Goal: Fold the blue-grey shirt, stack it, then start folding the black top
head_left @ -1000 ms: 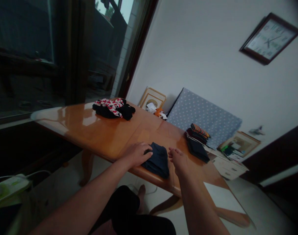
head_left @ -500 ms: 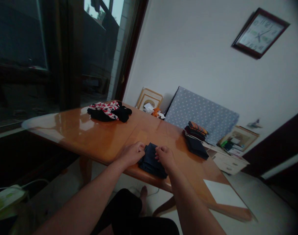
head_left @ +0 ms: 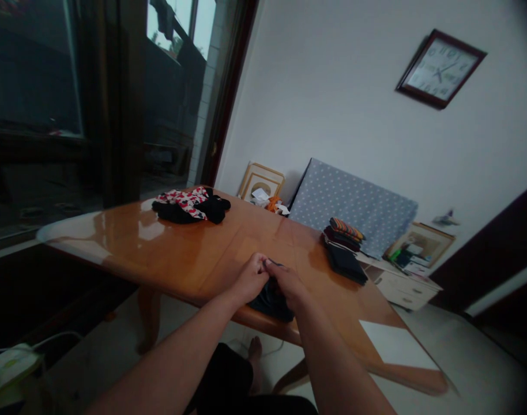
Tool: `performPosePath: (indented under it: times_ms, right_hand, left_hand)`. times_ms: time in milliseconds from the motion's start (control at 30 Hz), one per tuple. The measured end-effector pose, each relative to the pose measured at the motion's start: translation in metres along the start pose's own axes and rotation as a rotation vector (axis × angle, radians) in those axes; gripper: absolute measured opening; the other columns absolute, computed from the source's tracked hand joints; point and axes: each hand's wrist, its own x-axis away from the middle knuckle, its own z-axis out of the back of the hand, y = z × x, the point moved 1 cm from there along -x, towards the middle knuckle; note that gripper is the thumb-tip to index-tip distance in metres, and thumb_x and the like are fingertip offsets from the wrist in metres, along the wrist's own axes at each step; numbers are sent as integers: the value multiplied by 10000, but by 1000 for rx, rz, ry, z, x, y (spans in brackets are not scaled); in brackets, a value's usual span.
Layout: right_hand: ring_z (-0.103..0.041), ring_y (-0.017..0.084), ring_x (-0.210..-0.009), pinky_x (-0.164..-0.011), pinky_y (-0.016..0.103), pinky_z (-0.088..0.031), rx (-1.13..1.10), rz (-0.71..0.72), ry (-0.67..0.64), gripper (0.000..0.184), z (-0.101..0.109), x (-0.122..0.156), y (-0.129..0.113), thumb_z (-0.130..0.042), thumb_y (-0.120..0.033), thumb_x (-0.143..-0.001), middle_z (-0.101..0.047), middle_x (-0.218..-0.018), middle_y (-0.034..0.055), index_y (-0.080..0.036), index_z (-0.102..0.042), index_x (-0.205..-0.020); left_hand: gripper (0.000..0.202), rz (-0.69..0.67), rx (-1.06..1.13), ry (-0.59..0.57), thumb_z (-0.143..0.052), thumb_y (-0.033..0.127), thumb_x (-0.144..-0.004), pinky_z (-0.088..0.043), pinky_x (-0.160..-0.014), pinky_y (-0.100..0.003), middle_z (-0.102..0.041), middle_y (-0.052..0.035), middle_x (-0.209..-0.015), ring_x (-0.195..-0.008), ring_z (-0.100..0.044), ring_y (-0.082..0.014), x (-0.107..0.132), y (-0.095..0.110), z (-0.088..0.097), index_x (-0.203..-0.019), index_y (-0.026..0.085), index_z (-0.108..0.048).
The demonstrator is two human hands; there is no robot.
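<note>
A dark navy folded garment lies at the near edge of the wooden table, in front of me. My left hand is closed, with thumb and fingers pinching the garment's far edge. Close against it, my right hand is also closed in a pinch on the same edge. The two hands meet over the cloth and hide much of its upper part. What kind of garment it is does not show.
A loose pile of black and red-white patterned clothes lies at the far left. To the right stands a stack of folded clothes, and a white sheet rests near the table's right end. Beyond are a drawer cabinet and a polka-dot cloth-covered panel.
My hands have come together over the garment's far edge, where before they were apart at its two sides. The camera view has shifted slightly.
</note>
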Motion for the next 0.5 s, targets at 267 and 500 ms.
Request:
performPosePath:
  times_ms: [267,500]
  right_hand:
    - [-508,108,-538,-503,235,-363,-459,0,-7,236,23,7,18,-725,-370,-699,-660,-696,-11,-178,-678,-829]
    - [-624,176,-670,-653,281,-498,-507,-2,121,133,82,30,24,-637,-284,-712,-698,-775,31,-192,-635,-809]
  left_hand:
    - [330,186,427,73,-573,272,-838,-523,-857,-312,-634,-24,-984,-939,-693,-152,3,27,-25,-1100,245,-373]
    - [164,117,349,-17,-462,352,-931,-510,-927,-344,-657,-53,-1015,-1019,-668,-160,-9,25,-37,-1038,228,-449]
